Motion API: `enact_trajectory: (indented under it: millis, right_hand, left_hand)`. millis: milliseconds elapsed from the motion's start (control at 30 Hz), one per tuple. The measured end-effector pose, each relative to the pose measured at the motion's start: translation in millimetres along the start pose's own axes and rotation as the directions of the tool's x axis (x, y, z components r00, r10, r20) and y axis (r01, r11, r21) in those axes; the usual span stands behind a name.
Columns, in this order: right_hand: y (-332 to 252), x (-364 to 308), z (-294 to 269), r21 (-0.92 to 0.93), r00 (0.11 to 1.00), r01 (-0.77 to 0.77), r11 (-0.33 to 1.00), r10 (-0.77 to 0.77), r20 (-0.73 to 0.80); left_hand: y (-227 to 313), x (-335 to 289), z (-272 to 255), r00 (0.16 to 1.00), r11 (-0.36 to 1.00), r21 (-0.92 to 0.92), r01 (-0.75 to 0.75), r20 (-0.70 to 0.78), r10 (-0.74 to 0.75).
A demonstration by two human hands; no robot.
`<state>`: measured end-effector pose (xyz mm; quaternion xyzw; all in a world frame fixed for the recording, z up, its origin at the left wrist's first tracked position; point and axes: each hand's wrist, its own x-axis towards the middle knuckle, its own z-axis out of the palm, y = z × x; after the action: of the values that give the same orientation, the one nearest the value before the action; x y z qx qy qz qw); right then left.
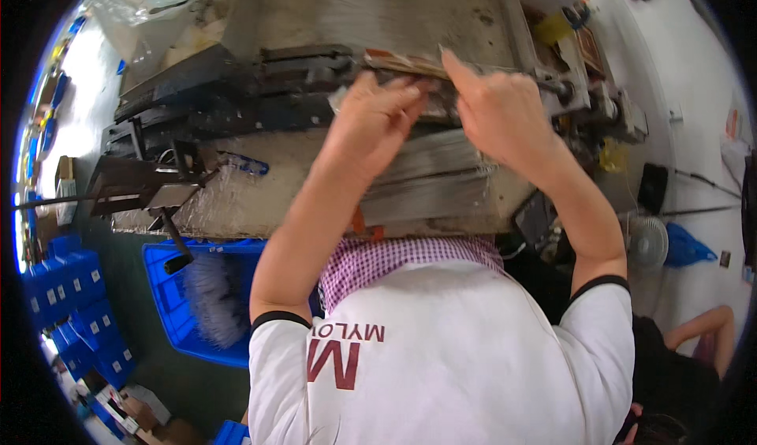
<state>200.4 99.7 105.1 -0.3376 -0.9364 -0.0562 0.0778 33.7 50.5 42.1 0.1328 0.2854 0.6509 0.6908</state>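
My left hand (371, 121) is over the dark metal bar assembly (307, 74) on the worktable, its fingers bent together and blurred; what they hold, if anything, is hidden. My right hand (509, 114) is just right of it, one finger stretched toward the far left and the others hidden beneath. A thin strip with an orange-brown end (382, 55) lies across the bar beyond both hands, and the right hand's stretched finger overlaps it. Below the hands a stack of clear plastic film or bags (430, 181) rests on the table near my body.
A black metal bracket with a handle (146, 181) stands at the table's left, beside a blue tube-shaped object (251, 164). A blue crate (169, 307) with fluffy grey material is below. Clear plastic bags (158, 3) sit far left. Another person's arm (702, 324) shows at lower right.
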Motion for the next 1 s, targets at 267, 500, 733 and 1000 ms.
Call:
enact_trajectory:
  millis: [267, 500, 733, 1000]
  right_hand:
    - [22.5, -46.1, 0.3, 0.489, 0.958, -0.051, 0.871, 0.181, -0.222]
    - [43.5, -98.1, 44.3, 0.606, 0.842, -0.537, 0.587, 0.337, 0.421]
    - [46.6, -102.9, 33.1, 0.422, 0.819, -0.540, 0.729, 0.340, 0.462]
    - [37.1, -105.0, 26.9, 0.263, 0.970, -0.186, 0.947, 0.135, 0.200]
  left_hand:
    - [-24.7, 0.8, -2.8, 0.998, 0.997, 0.054, 0.057, -0.033, -0.055]
    - [-55.5, -37.5, -6.5, 0.991, 0.991, 0.085, 0.104, -0.097, -0.096]
    - [-27.4, -124.8, -64.2, 0.776, 0.663, 0.672, -0.329, -0.207, 0.595]
    - [72.0, -201.3, -186.0, -0.016, -0.393, 0.729, 0.560, 0.485, 0.875]
